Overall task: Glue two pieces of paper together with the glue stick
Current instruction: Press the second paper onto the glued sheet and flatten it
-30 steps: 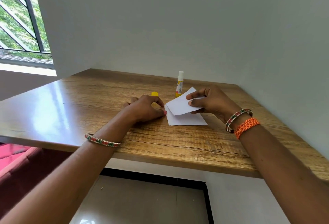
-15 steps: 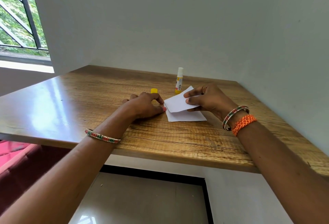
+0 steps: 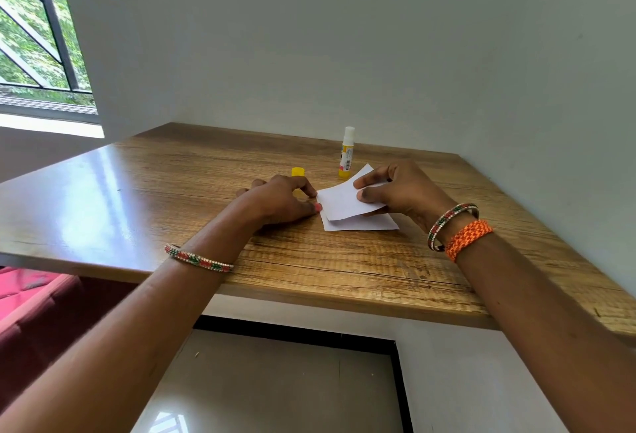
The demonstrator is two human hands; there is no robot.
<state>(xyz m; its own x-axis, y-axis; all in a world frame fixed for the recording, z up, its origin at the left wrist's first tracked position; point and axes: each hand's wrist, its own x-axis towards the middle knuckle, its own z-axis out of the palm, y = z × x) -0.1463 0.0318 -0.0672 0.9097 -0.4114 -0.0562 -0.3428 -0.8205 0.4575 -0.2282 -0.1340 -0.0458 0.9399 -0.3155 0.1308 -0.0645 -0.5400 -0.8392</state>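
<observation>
Two white paper pieces overlap: the right hand (image 3: 402, 191) pinches the upper paper piece (image 3: 340, 202), tilted above the lower paper piece (image 3: 361, 224), which the left hand's (image 3: 282, 200) fingertips pin flat for alignment, with the uncapped glue stick (image 3: 346, 153) upright beyond the pinch.

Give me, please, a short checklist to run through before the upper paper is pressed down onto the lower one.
1. Upper paper pinched by the right hand: ok.
2. Lower paper flat on the wooden table: ok.
3. Left hand steadying the lower paper at its left edge: ok, the fingertips look to touch it.
4. Edges of the two papers lined up: not ok, the upper one is tilted and raised.
5. Glue spread on the lower paper: cannot tell.
6. Glue stick parked upright and clear of the papers, its yellow cap off: ok.
</observation>
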